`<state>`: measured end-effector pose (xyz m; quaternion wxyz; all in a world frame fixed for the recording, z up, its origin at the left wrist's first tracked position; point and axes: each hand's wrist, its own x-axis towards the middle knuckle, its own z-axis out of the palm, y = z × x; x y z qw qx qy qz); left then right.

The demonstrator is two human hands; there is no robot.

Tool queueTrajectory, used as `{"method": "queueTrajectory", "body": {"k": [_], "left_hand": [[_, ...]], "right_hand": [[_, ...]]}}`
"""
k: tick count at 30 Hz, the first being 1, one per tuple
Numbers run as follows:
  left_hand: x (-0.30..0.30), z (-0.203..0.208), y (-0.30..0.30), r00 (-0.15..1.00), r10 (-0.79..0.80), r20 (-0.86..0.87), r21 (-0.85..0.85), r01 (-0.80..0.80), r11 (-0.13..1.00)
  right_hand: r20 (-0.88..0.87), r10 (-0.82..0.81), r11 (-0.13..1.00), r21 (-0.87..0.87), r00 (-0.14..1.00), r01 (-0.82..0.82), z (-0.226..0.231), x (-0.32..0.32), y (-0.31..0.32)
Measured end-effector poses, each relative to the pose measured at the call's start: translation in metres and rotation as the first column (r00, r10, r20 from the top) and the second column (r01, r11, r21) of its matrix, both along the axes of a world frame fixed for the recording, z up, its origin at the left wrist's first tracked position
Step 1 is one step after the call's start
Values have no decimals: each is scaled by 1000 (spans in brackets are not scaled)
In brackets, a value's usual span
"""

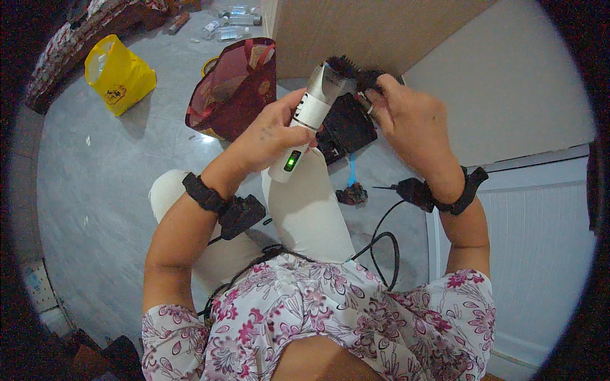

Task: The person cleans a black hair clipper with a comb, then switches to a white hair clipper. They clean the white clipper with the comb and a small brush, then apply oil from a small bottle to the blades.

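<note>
My left hand (273, 133) is wrapped round the body of a white hair clipper (311, 111) with a silver head. A green light glows on its handle, and the head points up and away from me. My right hand (410, 117) is closed, thumb and fingers pinched on a brush with dark bristles (343, 65). The bristles lie against or just over the clipper's head; contact is hard to make out. Part of the brush is hidden by my fingers. Below them is a black bag or case (349, 130) on the floor.
A dark red bag (232, 95) stands beyond my left hand, with a yellow bag (121, 76) farther left. Several plastic bottles (232, 28) lie at the back. Past my right hand rises a wooden panel (343, 32). A dark clump (352, 193) is near my knee. Cables (391, 254) hang from my wrist straps.
</note>
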<state>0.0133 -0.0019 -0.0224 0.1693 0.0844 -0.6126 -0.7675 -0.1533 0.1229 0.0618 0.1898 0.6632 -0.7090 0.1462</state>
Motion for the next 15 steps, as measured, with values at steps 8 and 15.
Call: {"method": "queueTrajectory", "body": {"k": [8, 15], "left_hand": [[-2, -4, 0, 998, 64, -11, -49, -64, 997], [-1, -4, 0, 987, 163, 10, -111, -161, 981]], "right_hand": [[59, 32, 999, -28, 998, -30, 2, 4, 4], [17, -40, 999, -15, 999, 40, 2, 3, 0]]}}
